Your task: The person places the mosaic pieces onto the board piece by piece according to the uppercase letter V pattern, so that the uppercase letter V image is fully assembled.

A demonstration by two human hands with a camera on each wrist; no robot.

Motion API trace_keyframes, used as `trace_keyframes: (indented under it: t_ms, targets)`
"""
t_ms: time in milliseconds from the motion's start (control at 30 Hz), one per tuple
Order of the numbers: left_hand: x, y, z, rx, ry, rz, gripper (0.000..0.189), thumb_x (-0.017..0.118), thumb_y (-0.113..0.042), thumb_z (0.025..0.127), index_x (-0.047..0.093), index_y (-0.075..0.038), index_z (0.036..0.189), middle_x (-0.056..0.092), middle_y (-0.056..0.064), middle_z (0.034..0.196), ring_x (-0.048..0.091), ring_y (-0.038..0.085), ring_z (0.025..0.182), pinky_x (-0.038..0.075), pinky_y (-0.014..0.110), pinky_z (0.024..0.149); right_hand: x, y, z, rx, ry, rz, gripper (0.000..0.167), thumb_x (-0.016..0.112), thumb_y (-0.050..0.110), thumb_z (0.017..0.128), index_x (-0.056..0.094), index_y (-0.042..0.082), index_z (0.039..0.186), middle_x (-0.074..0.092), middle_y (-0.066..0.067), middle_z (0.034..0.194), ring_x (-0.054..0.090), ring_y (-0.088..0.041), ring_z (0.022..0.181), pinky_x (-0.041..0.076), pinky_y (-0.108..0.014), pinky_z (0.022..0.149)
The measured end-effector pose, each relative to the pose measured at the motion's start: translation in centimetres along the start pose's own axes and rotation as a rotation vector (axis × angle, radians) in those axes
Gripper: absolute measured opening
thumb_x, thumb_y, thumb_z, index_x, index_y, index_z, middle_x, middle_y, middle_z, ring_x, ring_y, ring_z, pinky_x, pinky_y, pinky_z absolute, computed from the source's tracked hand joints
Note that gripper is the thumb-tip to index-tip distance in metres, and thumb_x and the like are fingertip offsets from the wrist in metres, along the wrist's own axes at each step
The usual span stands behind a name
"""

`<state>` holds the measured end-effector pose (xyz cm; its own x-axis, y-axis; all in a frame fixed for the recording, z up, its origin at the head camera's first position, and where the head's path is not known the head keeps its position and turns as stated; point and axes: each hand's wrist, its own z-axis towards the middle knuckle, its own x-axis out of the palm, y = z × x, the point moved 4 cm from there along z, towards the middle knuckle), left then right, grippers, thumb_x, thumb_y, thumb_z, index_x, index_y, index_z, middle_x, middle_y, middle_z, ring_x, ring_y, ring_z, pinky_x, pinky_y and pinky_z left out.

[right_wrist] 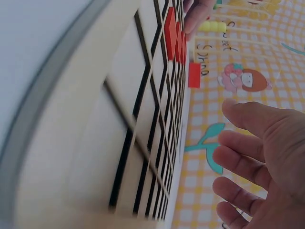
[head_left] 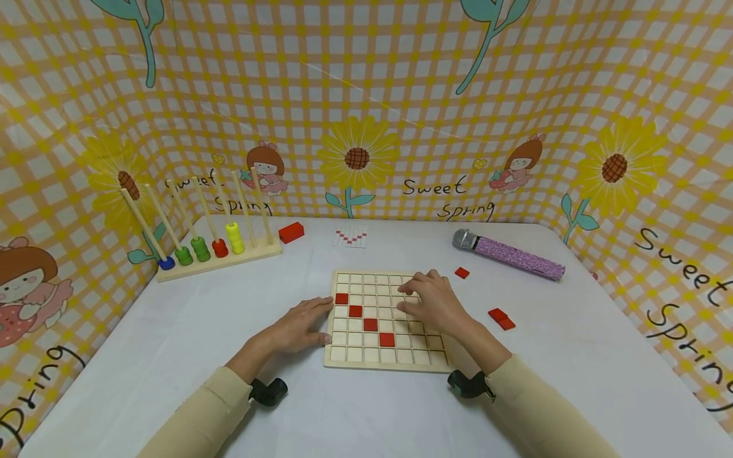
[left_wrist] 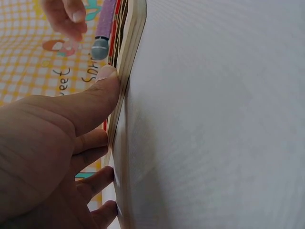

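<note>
A pale wooden grid board (head_left: 355,354) with 4 square red tiles (head_left: 370,325) lies between the side edges of the white table (head_left: 366,413); left hand (head_left: 294,326) touches the board's left edge, right hand (head_left: 434,302) hovers above, both with fingers apart.

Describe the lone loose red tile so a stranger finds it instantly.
Find the gridded wooden board, then the purple microphone off its far right corner. Between them lies a small red tile, alone, unlike the pair of red tiles lying together farther right.

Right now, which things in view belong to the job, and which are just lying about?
In the job:
- grid board
- red tiles on it
- loose red tiles, probably
- pattern card, probably

Lying about, it seems:
- bead rack
- red block
- microphone
</note>
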<state>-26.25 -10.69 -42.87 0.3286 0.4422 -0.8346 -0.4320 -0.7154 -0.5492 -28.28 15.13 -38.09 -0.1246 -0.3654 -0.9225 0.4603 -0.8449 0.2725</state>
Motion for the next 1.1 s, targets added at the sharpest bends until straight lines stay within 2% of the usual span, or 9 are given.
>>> trace_keyframes:
  t_ms: [200,700,1100]
  targets:
    - [0.1,0.0,0.0,0.000,-0.002,0.003,0.070,0.067,-0.027,0.087,0.035,-0.002,0.145,0.030,0.012,0.154,0.026,0.036,0.142,0.025,0.055,0.113,-1.3,-2.0,-1.5,0.025,-0.018,-0.017,0.032,0.074,0.028,0.080,0.070,0.008,0.105,0.065,-0.003,0.095,0.047,-0.023,0.089,0.035,-0.036,0.074]
    - [0.0,-0.1,0.1,-0.003,0.000,0.002,0.069,0.067,-0.026,0.088,0.035,-0.002,0.145,0.030,0.012,0.154,0.025,0.036,0.142,0.024,0.055,0.114,-3.8,-7.0,-4.9,0.084,-0.084,-0.056,0.033,0.074,0.026,0.079,0.070,0.005,0.104,0.064,-0.008,0.092,0.048,-0.031,0.091,0.034,-0.041,0.073]
    - [0.1,-0.1,0.1,-0.022,0.005,0.002,0.070,0.067,-0.027,0.087,0.035,-0.004,0.145,0.030,0.011,0.154,0.024,0.034,0.143,0.023,0.054,0.114,-5.0,-10.3,-7.1,0.198,-0.043,-0.064,0.037,0.073,0.026,0.080,0.068,0.002,0.108,0.064,-0.013,0.094,0.047,-0.036,0.096,0.035,-0.049,0.078]
